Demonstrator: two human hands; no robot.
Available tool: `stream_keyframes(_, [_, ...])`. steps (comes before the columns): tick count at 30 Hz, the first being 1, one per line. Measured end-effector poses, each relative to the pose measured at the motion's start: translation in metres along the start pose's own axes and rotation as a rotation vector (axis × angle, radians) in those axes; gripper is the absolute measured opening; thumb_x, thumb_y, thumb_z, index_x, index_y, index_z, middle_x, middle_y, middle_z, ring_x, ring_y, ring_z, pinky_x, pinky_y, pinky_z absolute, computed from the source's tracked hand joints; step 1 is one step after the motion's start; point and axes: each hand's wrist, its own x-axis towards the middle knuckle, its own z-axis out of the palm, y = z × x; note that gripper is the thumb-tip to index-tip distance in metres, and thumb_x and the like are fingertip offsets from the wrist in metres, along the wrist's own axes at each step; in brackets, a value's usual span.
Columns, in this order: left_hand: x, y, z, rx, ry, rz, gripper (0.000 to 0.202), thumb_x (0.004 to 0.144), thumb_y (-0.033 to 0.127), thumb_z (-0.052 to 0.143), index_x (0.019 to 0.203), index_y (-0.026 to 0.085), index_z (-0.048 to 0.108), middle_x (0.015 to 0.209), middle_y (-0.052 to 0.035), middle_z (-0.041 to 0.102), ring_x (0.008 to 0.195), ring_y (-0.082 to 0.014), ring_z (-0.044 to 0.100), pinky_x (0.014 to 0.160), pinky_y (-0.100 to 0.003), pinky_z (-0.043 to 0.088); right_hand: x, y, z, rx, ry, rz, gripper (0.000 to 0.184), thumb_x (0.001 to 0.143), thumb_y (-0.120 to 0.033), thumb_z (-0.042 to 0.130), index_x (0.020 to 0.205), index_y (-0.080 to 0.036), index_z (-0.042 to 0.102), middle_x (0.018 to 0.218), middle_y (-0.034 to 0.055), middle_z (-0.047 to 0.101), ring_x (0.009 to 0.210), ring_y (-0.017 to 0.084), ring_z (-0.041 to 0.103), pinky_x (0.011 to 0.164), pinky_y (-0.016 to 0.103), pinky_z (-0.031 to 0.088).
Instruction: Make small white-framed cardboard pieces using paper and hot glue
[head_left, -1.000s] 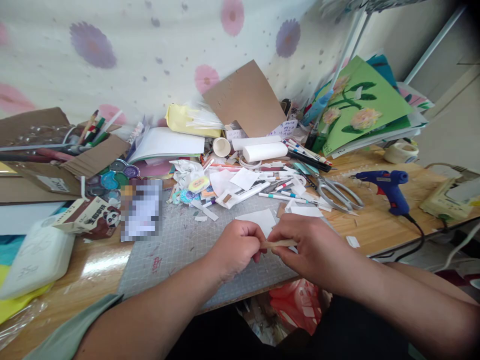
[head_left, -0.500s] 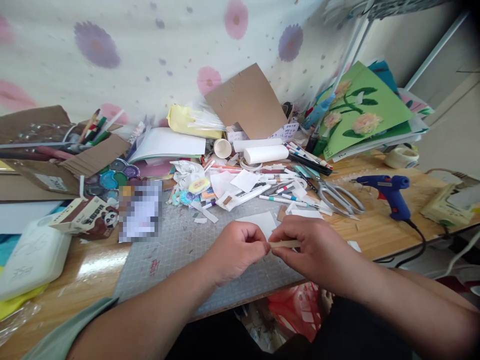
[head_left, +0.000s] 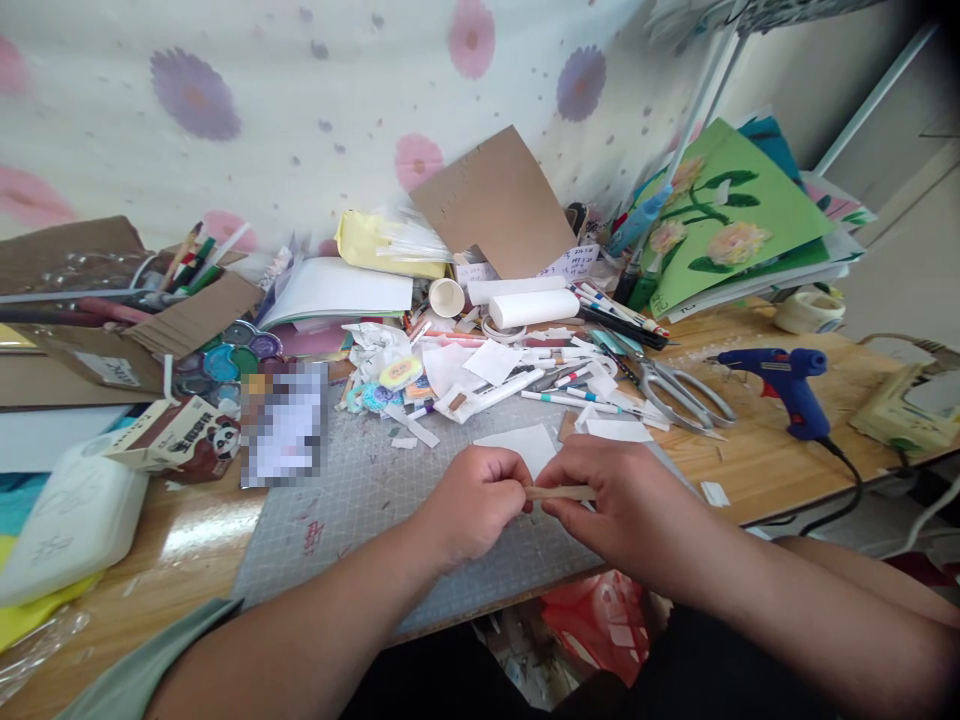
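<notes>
Over the front edge of the grey cutting mat (head_left: 337,510), I hold a narrow pale beige strip (head_left: 566,493) between both hands. The fingers and thumb of my left hand (head_left: 480,505) pinch its left end. My right hand (head_left: 626,505) grips it from the other side, thumb below and fingers above. Whether the strip is wood or folded paper I cannot tell. Just beyond my hands, a white piece of paper (head_left: 525,445) lies on the mat.
A blue glue gun (head_left: 795,385) lies at the right, with scissors (head_left: 682,395) beside it. Markers and paper scraps (head_left: 491,362) are heaped behind the mat. At the left stand a cardboard box (head_left: 97,350) and a panda carton (head_left: 180,440). A red bag (head_left: 600,620) is below the table edge.
My hands have moved slightly apart, so a little more of the strip shows between them. The view has shifted slightly.
</notes>
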Motion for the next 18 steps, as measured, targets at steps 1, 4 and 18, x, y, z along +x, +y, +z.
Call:
stream_keyframes(1, [0.000,0.000,0.000,-0.013,-0.012,-0.010,0.011,0.055,0.014,0.044,0.051,0.018,0.054,0.042,0.0051,0.043,0.042,-0.0083,0.033,0.043,-0.024,0.019,0.000,0.000,-0.001,0.008,-0.001,0.005,0.012,0.077,-0.014,0.059,0.078,-0.021,0.069,0.072,0.0005,0.066,0.069,0.015,0.060,0.060,0.024,0.040])
stream_keyframes(4, [-0.001,0.000,0.000,-0.052,-0.050,-0.032,0.011,0.058,0.015,0.044,0.054,0.018,0.054,0.041,0.0058,0.042,0.037,-0.0072,0.028,0.041,-0.023,0.017,-0.001,0.001,-0.003,0.031,-0.003,0.016,0.012,0.076,-0.013,0.060,0.077,-0.021,0.069,0.071,-0.0002,0.065,0.069,0.014,0.060,0.060,0.024,0.040])
stream_keyframes(18, [-0.007,0.004,-0.001,-0.068,-0.160,-0.062,0.021,0.073,0.036,0.061,0.067,0.018,0.053,0.047,0.0076,0.046,0.037,-0.0044,0.032,0.036,-0.018,0.021,-0.004,0.011,-0.017,0.064,-0.051,0.056,0.009,0.078,-0.017,0.063,0.078,-0.022,0.070,0.075,0.0010,0.068,0.071,0.015,0.061,0.062,0.025,0.043])
